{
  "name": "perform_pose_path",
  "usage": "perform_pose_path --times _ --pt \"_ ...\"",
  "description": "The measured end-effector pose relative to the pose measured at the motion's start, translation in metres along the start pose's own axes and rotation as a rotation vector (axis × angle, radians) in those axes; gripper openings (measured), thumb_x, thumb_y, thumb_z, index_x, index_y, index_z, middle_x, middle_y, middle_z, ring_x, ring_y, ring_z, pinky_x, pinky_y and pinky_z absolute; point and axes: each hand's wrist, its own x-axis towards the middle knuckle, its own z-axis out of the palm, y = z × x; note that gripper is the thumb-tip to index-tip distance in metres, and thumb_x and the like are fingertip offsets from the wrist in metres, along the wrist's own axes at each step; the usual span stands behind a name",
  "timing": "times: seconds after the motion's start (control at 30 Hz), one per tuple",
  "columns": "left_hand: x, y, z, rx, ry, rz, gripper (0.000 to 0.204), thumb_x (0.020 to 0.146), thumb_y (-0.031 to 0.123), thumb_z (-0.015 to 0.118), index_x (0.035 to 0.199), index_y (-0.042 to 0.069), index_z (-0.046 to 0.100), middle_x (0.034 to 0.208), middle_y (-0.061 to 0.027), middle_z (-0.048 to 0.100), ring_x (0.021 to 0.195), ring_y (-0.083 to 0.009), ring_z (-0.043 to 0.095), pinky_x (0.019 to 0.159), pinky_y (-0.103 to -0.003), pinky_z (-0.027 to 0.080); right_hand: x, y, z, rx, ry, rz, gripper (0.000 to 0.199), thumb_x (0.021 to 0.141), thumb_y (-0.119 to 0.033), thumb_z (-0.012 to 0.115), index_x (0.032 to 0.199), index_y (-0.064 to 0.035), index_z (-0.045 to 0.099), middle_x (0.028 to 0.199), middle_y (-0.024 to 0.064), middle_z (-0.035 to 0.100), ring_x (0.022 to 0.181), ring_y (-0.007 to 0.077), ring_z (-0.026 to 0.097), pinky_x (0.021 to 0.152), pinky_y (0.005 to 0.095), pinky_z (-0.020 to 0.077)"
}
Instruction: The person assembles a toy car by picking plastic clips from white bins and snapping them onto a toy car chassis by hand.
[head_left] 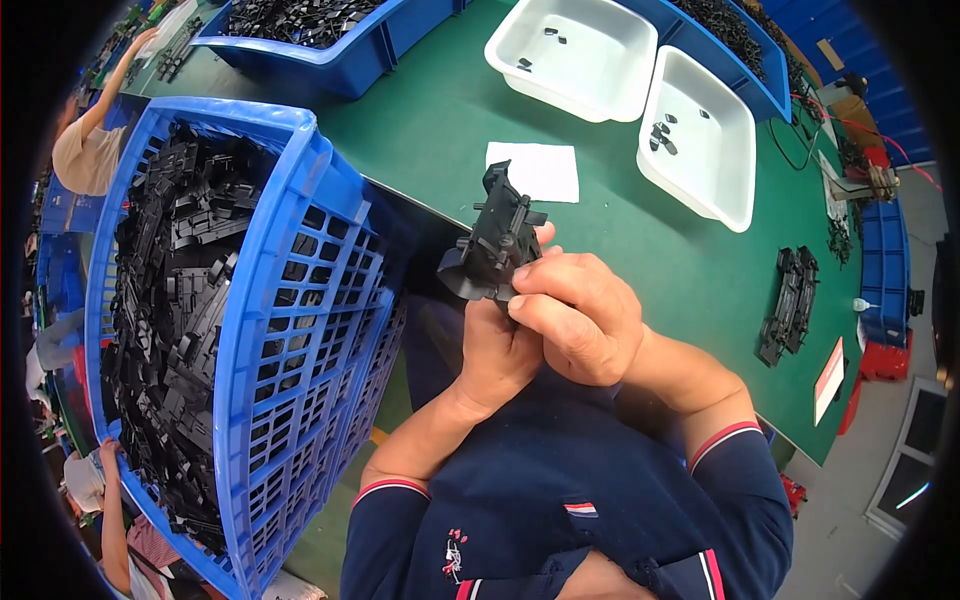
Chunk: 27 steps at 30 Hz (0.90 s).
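Part, black, held up before you by the worktop edge; your left grip and right grip clamped on it; probably light, stiff, tabs fragile: grasp the body

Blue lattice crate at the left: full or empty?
Well filled: black plastic parts lie heaped across the opening of the blue lattice crate; its bottom is hidden.

Black plastic part — irregular, pegs jutting out — tilted, held in left hand and right hand
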Motion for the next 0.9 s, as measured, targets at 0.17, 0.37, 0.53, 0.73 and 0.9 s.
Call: perform_pose_path --times 0.17,0.37,0.53,0.73,0.9 --pt "0.000 -0.012 0.000 -0.176 -0.049 0.118 0.034 0.095 0.009 0.047 0.128 0.002 0.047 0.115 -0.0046 0.054 0.106 -0.0120 0.052 0.093 -0.027 0.043 0.000 0.000 -0.001 -0.001 -0.016 -0.007 0.030 0.060 0.010 0.066 0.089 0.0054 0.061 0.092 0.0189 0.060 0.070 0.0266 0.061 0.064 0.0324 0.0534" --pt "-0.002 -0.017 -0.005 -0.848 -0.063 -0.279 0.030 0.099 0.018 0.040 0.126 0.008 0.048 0.107 -0.0006 0.051 0.102 -0.0099 0.050 0.092 -0.024 0.041 0.002 -0.001 0.001 0.017 -0.017 -0.022 0.030 0.060 0.008 0.068 0.089 0.0052 0.061 0.091 0.0187 0.060 0.070 0.0271 0.061 0.064 0.0331 0.0539" --pt "-0.005 0.001 0.000 -0.318 -0.101 -0.033 0.031 0.099 0.016 0.040 0.128 0.008 0.045 0.109 -0.0007 0.050 0.103 -0.0100 0.050 0.092 -0.024 0.041 -0.001 0.003 0.002 0.021 -0.015 -0.021 0.032 0.060 0.008 0.068 0.091 0.0049 0.060 0.091 0.0186 0.060 0.070 0.0271 0.061 0.064 0.0333 0.0541" --pt "-0.005 0.001 -0.002 -0.309 -0.133 -0.045 0.034 0.097 0.009 0.042 0.132 0.006 0.042 0.115 -0.0017 0.050 0.109 -0.0100 0.049 0.094 -0.024 0.041 -0.003 0.003 0.002 0.034 0.001 -0.013 0.034 0.061 0.009 0.068 0.094 0.0036 0.061 0.091 0.0179 0.062 0.070 0.0263 0.062 0.066 0.0337 0.0545" --pt "-0.004 -0.002 -0.005 -0.009 -0.169 0.098 0.037 0.096 0.004 0.045 0.132 0.004 0.041 0.120 -0.0039 0.050 0.111 -0.0114 0.050 0.095 -0.025 0.042 -0.001 -0.001 -0.007 0.065 -0.065 -0.001 0.033 0.067 0.013 0.067 0.097 0.0024 0.061 0.101 0.0192 0.061 0.076 0.0268 0.063 0.072 0.0332 0.0543"
